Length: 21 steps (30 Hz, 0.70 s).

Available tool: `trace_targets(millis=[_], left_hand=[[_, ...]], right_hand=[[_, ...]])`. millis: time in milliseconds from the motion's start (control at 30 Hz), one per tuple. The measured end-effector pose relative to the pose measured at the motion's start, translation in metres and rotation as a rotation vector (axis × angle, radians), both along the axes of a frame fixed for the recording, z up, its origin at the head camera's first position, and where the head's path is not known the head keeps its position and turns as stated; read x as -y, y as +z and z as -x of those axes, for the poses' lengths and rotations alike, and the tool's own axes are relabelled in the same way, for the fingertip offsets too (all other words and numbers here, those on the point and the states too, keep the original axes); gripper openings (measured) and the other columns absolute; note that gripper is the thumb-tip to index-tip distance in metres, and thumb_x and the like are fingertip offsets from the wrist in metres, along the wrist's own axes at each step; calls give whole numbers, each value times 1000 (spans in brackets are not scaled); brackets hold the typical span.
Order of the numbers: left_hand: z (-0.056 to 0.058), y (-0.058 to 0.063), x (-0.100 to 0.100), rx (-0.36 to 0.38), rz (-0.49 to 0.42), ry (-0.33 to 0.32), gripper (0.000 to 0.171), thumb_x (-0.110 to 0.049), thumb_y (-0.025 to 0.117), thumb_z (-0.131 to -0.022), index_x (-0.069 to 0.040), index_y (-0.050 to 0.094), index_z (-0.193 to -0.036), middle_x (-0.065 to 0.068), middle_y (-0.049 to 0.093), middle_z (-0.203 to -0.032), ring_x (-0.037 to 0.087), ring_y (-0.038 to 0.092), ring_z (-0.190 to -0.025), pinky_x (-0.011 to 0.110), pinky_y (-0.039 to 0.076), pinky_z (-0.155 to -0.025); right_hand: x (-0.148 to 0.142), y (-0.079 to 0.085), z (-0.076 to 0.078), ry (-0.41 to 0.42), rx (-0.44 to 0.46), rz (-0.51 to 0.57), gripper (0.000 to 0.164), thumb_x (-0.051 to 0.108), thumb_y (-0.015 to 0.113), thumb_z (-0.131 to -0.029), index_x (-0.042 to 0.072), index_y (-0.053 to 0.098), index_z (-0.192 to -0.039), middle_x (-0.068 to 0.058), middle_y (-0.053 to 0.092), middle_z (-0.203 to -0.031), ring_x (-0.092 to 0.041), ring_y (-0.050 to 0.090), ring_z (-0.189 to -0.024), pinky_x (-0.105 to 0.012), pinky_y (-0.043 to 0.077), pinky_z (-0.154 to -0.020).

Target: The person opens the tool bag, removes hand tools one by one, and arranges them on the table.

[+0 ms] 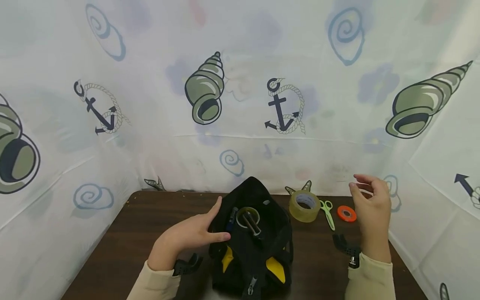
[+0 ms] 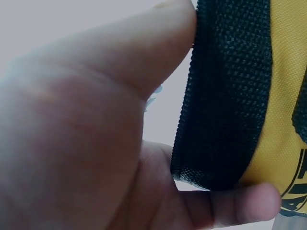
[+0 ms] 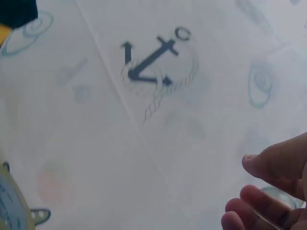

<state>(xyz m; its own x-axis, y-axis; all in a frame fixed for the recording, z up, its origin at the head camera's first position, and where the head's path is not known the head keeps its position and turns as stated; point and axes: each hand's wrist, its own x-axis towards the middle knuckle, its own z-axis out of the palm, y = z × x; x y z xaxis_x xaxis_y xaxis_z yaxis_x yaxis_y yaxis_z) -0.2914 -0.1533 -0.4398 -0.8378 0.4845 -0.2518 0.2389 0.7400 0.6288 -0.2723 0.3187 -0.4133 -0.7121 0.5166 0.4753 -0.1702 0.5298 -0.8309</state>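
A black-and-yellow tool bag (image 1: 279, 237) stands open in front of me. My left hand (image 1: 189, 233) is at its left side, thumb on the rim and other fingers stretched along the outside. In the left wrist view, a finger lies across the bag's yellow side panel (image 2: 283, 110). Inside the bag are a roll (image 1: 256, 213) with a dark shiny rod-like item (image 1: 252, 223) across it, and a blue item (image 1: 232, 218). My right hand (image 1: 373, 208) is raised beside an orange tape roll (image 1: 351, 213), fingers loosely bent, holding nothing.
Right of the bag, a large clear tape roll (image 1: 303, 213) and green-handled scissors (image 1: 328, 214) lie on the dark brown table (image 1: 165, 208). A patterned white sheet (image 1: 240, 158) surrounds the table at the back and sides.
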Motion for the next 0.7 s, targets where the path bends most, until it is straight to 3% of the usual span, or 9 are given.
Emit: trace_targets(millis=[167, 367, 600, 700], left_hand=[[-2, -1, 2, 10, -10, -9, 119, -71, 73, -95, -36, -8, -176, 12, 50, -169, 33, 64, -143, 60, 51, -116], [1, -1, 3, -1, -30, -32, 115, -69, 72, -97, -43, -10, -174, 10, 41, -175, 32, 63, -143, 59, 51, -117], [0, -1, 3, 2, -24, -19, 116, -70, 73, -96, -42, -8, -174, 10, 41, -175, 34, 60, -147, 61, 49, -119], [0, -1, 3, 4, -21, -13, 116, -70, 73, -95, -43, -7, -174, 10, 45, -172, 34, 61, -146, 61, 49, -118]], right_hand=[[27, 16, -15, 111, -21, -76, 32, 13, 77, -102, 8, 74, -134, 8, 57, -125, 1, 61, -106, -6, 50, -87], [61, 32, -33, 241, -125, -146, 32, 2, 78, -99, 6, 75, -130, -1, 58, -126, -8, 61, -109, -5, 51, -88], [91, 38, -48, 380, -211, -198, 37, -6, 80, -95, 7, 74, -128, -2, 60, -123, -8, 63, -111, -7, 54, -93], [100, 39, -54, 453, -270, -223, 39, -14, 79, -92, 2, 72, -127, -6, 60, -124, -6, 64, -113, -11, 57, -95]])
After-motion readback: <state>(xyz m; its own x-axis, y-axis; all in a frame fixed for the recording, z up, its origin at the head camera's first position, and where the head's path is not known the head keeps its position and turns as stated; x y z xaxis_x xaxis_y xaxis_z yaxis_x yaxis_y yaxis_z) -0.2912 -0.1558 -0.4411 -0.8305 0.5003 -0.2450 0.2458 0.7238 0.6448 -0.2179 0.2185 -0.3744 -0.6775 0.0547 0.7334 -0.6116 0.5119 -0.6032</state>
